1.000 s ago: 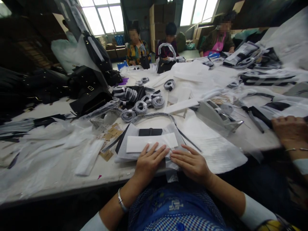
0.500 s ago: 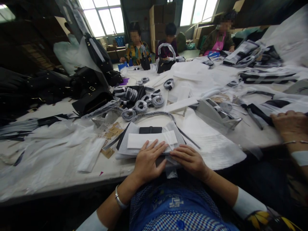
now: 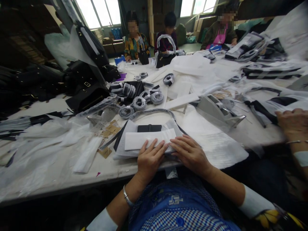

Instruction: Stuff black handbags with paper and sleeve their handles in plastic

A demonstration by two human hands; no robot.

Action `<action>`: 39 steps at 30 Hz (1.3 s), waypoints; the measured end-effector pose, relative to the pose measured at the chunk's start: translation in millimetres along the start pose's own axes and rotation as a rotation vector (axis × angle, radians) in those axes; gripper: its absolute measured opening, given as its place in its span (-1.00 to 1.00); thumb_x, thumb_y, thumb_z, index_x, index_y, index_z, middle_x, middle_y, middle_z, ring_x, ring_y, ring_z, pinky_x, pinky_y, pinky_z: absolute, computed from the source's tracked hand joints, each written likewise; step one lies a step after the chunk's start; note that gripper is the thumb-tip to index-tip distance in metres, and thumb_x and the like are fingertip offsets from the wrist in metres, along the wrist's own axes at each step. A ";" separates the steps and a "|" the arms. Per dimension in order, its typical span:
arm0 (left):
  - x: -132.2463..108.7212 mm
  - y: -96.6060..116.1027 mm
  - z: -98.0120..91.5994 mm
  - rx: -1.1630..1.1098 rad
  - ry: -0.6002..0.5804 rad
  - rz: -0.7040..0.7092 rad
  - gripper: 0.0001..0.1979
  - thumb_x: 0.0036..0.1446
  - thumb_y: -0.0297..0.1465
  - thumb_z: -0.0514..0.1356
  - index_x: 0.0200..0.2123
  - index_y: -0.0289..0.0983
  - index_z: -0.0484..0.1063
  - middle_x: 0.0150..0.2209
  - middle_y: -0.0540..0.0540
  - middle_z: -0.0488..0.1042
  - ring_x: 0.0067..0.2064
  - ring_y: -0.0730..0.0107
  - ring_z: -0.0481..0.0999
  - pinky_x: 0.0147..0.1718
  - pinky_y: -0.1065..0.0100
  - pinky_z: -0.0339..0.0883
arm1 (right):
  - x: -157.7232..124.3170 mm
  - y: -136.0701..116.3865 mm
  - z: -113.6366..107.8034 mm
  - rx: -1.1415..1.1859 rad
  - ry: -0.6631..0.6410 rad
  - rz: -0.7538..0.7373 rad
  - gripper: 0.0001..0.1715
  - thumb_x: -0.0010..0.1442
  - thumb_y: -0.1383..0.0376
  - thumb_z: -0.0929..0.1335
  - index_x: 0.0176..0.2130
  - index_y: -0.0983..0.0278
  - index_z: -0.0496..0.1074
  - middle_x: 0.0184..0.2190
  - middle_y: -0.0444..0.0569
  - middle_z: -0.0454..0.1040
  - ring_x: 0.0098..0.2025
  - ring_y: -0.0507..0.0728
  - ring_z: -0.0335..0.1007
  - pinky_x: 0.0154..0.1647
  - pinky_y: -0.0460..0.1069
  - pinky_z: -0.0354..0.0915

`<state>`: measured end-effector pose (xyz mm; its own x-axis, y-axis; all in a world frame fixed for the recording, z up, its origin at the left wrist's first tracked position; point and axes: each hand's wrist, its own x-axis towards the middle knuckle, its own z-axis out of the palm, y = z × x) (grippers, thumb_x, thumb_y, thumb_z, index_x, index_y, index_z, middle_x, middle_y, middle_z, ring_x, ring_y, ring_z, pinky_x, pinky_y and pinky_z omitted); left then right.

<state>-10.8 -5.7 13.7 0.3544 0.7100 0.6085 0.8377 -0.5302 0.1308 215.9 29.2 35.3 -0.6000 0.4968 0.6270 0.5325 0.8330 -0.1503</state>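
Note:
A black handbag (image 3: 117, 140) lies flat at the table's front edge, mostly covered by thin white wrapping sheet. Its wrapped handle (image 3: 154, 111) arches away from me, and a dark clasp strap (image 3: 149, 128) shows in the middle. Across the bag's front rests a folded white foam strip (image 3: 136, 141). My left hand (image 3: 152, 159) is spread flat on the strip's lower edge. My right hand (image 3: 191, 154) lies on the strip's right end, fingers stretched out and pressing the sheet. What is under both palms is hidden.
A stack of white foam sheets (image 3: 214, 144) lies to the right, beside a grey tape dispenser (image 3: 214, 107). Coiled wrapped straps (image 3: 139, 103) sit behind the bag. Black bags (image 3: 88, 93) are piled at left. A co-worker's hand (image 3: 293, 123) is at the right edge; several people sit across the table.
My right hand has moved up onto the strip's right end, its fingers now flatter. My left hand has stayed on the strip. The view has shifted slightly.

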 end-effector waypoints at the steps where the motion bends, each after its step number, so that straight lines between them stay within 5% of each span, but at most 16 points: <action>1: 0.2 0.4 0.2 0.007 0.006 0.007 -0.66 0.36 -0.32 0.14 0.17 -0.12 0.39 0.13 0.02 0.48 0.19 0.17 0.44 0.31 0.01 0.03 | 2.6 2.3 1.4 -0.034 -0.033 -0.009 -0.52 0.31 0.33 0.38 0.20 0.20 0.39 0.07 0.03 0.52 0.11 0.24 0.40 0.25 0.25 0.28; 6: 1.9 3.0 2.0 0.054 -0.003 0.028 -0.68 0.36 -0.38 0.14 0.15 -0.14 0.42 0.12 -0.03 0.49 0.19 0.12 0.43 0.35 -0.10 -0.07 | 7.6 10.8 6.0 -0.069 -0.097 -0.093 -0.64 0.35 0.35 0.32 0.12 0.23 0.46 -0.03 0.01 0.57 -0.01 0.20 0.44 0.17 0.20 0.32; 12: 0.3 3.7 7.7 0.065 0.009 0.046 -0.69 0.36 -0.42 0.12 0.13 -0.18 0.44 0.10 -0.08 0.50 0.20 0.08 0.42 0.35 -0.15 -0.09 | -0.6 15.0 18.6 -0.058 0.022 -0.073 -0.62 0.34 0.35 0.33 0.13 0.18 0.46 -0.07 -0.01 0.59 -0.11 0.18 0.46 -0.06 0.09 0.41; 16: -2.7 2.9 10.8 0.055 0.037 0.045 -0.69 0.35 -0.42 0.14 0.13 -0.17 0.44 0.10 -0.09 0.51 0.20 0.10 0.42 0.34 -0.13 -0.07 | -8.9 4.7 10.8 -0.072 -0.069 -0.044 -0.53 0.33 0.42 0.32 0.21 0.25 0.37 0.09 0.03 0.52 0.07 0.20 0.42 0.20 0.21 0.29; 20: -3.4 2.1 11.7 0.046 0.046 0.050 -0.69 0.36 -0.40 0.13 0.13 -0.18 0.44 0.12 -0.09 0.49 0.20 0.10 0.43 0.35 -0.09 -0.09 | -33.9 -16.7 -3.2 -0.043 -0.161 -0.192 -0.47 0.34 0.37 0.34 0.26 0.33 0.29 0.23 0.03 0.38 0.32 0.21 0.19 0.42 0.28 -0.01; 24: -1.9 2.2 11.0 0.039 0.056 0.062 -0.69 0.36 -0.42 0.12 0.13 -0.20 0.44 0.12 -0.08 0.48 0.19 0.10 0.43 0.35 -0.06 -0.08 | -58.4 -28.5 6.1 -0.045 -0.254 -0.238 -0.49 0.36 0.44 0.29 0.26 0.39 0.29 0.29 0.08 0.28 0.38 0.25 0.07 0.38 0.25 0.10; 31: 0.1 2.9 9.0 0.049 0.073 0.069 -0.70 0.35 -0.43 0.14 0.11 -0.20 0.46 0.09 -0.09 0.51 0.17 0.11 0.46 0.33 -0.04 -0.03 | -47.0 -29.4 40.1 0.116 -0.015 -0.172 -0.63 0.32 0.48 0.29 0.08 0.34 0.47 -0.02 0.08 0.58 0.07 0.16 0.50 0.16 0.14 0.41; 39: -3.9 2.6 14.9 0.060 0.072 0.045 -0.66 0.33 -0.45 0.16 0.15 -0.16 0.42 0.10 -0.05 0.51 0.20 0.15 0.43 0.33 -0.03 -0.02 | -53.9 -60.8 26.6 0.263 0.052 -0.056 -0.63 0.35 0.46 0.18 -0.01 0.33 0.49 -0.14 0.04 0.63 -0.07 0.14 0.58 0.01 0.05 0.50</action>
<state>-3.8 -2.9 0.1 0.3633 0.6498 0.6676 0.8458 -0.5305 0.0561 200.0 -41.8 -9.7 -0.5890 0.4406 0.6774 0.3221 0.8968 -0.3033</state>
